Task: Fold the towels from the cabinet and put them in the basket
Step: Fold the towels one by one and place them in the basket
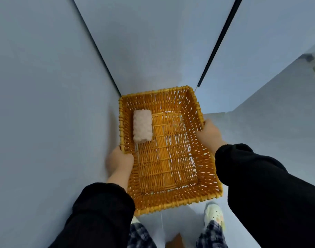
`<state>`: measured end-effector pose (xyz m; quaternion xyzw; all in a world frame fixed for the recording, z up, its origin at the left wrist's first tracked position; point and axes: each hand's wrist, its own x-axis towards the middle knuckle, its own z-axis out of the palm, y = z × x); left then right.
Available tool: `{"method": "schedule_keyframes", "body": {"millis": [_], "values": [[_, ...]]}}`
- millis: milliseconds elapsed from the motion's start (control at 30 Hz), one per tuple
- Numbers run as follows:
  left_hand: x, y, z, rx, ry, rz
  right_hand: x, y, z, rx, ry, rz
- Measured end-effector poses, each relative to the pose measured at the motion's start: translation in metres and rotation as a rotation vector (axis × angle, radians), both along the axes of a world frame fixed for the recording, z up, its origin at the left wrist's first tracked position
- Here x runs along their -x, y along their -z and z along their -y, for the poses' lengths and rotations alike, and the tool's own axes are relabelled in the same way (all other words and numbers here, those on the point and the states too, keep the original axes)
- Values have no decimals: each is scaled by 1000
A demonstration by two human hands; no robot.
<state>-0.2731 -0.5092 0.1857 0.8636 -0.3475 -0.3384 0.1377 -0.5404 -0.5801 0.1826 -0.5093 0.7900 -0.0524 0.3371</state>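
Note:
A yellow wicker basket (205, 178) is held up in front of me, above the floor. My left hand (119, 161) grips its left rim and my right hand (209, 133) grips its right rim. Inside, against the far left wall, lies one folded pale pink towel (142, 127). The rest of the basket's woven bottom is bare.
Pale blue cabinet doors (45, 86) stand close ahead and to the left, with dark gaps (219, 40) between the panels. Another pale panel (278, 90) juts in at the right. Below the basket are my feet in light slippers (214, 214) on a pale floor.

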Motion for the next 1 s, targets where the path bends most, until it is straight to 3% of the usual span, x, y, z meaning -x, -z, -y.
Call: {"method": "schedule_keyframes", "body": {"millis": [167, 500, 767, 1000], "values": [[20, 116, -7, -15, -91, -89, 21, 94, -23, -27, -30, -43], [18, 327, -17, -99, -41, 33, 22, 304, -67, -107, -27, -96], [-4, 438, -39, -160, -88, 40, -3, 413, -84, -170, -52, -76], [-3, 476, -52, -168, -79, 49, -8, 456, -106, -149, -13, -59]]}}
